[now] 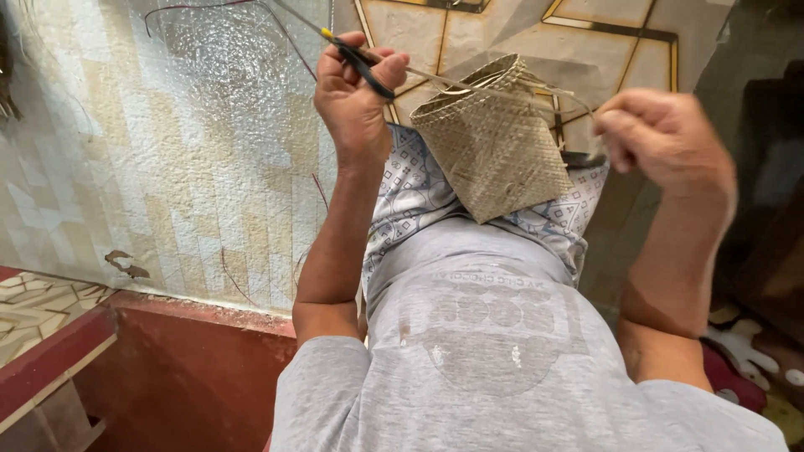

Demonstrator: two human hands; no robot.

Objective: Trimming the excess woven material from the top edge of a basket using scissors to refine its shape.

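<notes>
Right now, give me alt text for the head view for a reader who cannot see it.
A small woven palm-leaf basket rests on the person's lap. The left hand grips a dark-handled tool against a loose strip, which the right hand pinches near the rim.

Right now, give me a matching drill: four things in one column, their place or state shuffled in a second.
Things:
1. left hand
2. right hand
3. basket
4. tool

Places or states:
A. woven, tan, resting on the lap between the hands
B. pinching thin strips, blurred
C. gripping the tool
D. dark handles, slim and long, lying across the fingers

Pairs: 1-C, 2-B, 3-A, 4-D
</notes>
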